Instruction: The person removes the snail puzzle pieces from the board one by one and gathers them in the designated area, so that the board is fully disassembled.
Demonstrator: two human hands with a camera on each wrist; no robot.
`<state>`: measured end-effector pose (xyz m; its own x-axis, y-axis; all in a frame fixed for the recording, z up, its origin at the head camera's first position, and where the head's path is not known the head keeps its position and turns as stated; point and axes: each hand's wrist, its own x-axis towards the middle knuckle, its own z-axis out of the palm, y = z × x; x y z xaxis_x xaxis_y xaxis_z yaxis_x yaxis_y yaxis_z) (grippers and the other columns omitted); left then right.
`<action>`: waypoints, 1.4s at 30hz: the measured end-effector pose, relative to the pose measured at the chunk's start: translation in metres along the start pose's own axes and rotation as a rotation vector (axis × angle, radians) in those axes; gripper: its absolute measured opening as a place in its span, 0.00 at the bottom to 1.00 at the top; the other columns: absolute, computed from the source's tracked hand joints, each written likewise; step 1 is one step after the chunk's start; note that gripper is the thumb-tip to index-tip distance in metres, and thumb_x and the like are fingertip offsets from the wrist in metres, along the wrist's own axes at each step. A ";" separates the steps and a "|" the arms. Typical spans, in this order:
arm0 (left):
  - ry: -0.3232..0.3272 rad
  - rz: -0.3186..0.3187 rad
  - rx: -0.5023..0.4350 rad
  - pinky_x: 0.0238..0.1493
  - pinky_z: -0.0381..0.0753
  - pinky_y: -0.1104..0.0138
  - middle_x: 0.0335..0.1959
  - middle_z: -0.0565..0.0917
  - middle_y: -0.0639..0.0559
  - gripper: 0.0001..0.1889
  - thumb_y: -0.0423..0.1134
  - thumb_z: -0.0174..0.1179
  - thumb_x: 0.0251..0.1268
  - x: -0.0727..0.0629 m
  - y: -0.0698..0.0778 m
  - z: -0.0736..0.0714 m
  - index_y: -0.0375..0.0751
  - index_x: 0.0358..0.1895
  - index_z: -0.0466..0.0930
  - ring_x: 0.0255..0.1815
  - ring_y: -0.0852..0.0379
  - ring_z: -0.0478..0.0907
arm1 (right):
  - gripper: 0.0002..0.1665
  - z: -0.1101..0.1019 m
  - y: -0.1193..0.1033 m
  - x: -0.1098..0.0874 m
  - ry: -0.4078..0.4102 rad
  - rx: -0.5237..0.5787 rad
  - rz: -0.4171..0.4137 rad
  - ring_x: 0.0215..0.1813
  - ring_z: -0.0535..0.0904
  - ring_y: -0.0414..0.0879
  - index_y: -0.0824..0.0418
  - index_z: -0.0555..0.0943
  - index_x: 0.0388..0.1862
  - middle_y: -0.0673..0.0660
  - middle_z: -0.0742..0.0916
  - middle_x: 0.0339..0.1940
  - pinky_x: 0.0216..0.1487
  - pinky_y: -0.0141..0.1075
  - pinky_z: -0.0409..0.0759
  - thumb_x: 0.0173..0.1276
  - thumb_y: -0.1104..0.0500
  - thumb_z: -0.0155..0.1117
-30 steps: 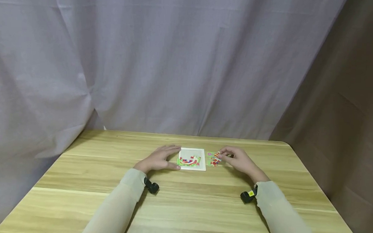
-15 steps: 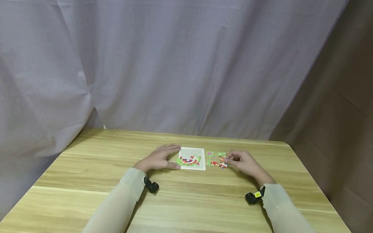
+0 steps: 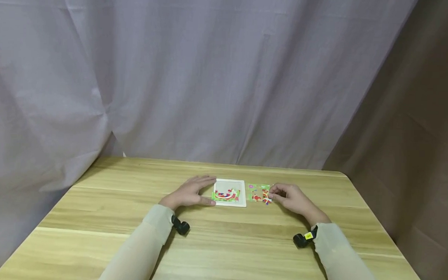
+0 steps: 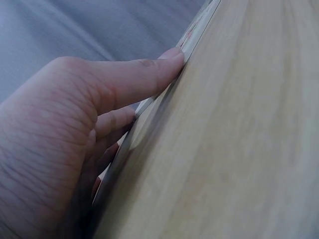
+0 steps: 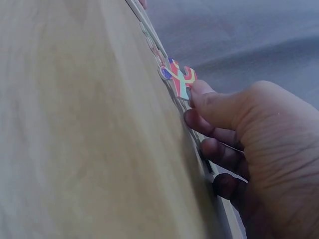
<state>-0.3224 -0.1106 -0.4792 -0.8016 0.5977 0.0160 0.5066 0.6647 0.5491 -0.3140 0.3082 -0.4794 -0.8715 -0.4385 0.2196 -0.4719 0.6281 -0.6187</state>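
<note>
A white square puzzle tray (image 3: 244,194) lies on the table, with joined red, white and green puzzle pieces (image 3: 226,196) along its near side. My left hand (image 3: 188,192) touches the tray's left edge, thumb at the near corner and fingers at the far one. In the left wrist view the thumb (image 4: 134,79) lies straight against that edge. To the tray's right are several loose puzzle pieces (image 3: 256,195). My right hand (image 3: 294,199) pinches a colourful puzzle piece (image 5: 179,79) by its edge, tilted up over the right end of the loose ones.
The wooden table (image 3: 238,247) reaches back to a grey curtain (image 3: 210,94), with a darker curtain (image 3: 413,142) on the right. Each wrist wears a small black camera (image 3: 182,227).
My right hand has moved right and slightly nearer, and the pinched puzzle piece has shifted and turned with it, uncovering more loose pieces. My left hand stays at the tray.
</note>
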 end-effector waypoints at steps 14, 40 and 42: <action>0.001 -0.004 0.001 0.95 0.43 0.35 0.92 0.62 0.40 0.51 0.62 0.70 0.71 0.001 0.000 -0.001 0.42 0.90 0.63 0.94 0.34 0.55 | 0.03 -0.001 0.000 -0.001 0.022 -0.102 -0.047 0.45 0.87 0.38 0.59 0.92 0.46 0.51 0.94 0.42 0.50 0.39 0.89 0.81 0.61 0.73; -0.006 -0.010 0.005 0.95 0.44 0.35 0.93 0.61 0.41 0.51 0.63 0.70 0.72 0.001 0.000 -0.001 0.43 0.90 0.62 0.95 0.34 0.54 | 0.02 -0.001 0.004 0.000 0.022 -0.124 -0.105 0.41 0.82 0.34 0.58 0.92 0.46 0.48 0.92 0.38 0.44 0.34 0.85 0.78 0.63 0.76; -0.004 -0.008 0.004 0.95 0.44 0.35 0.93 0.61 0.41 0.51 0.63 0.70 0.71 0.001 -0.001 0.000 0.43 0.90 0.63 0.94 0.34 0.54 | 0.02 0.000 0.004 -0.001 0.023 -0.119 -0.106 0.40 0.81 0.33 0.58 0.91 0.45 0.47 0.91 0.37 0.42 0.33 0.84 0.77 0.64 0.76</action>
<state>-0.3231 -0.1106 -0.4795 -0.8043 0.5942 0.0081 0.5014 0.6713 0.5458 -0.3153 0.3113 -0.4821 -0.8185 -0.4918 0.2970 -0.5723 0.6516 -0.4979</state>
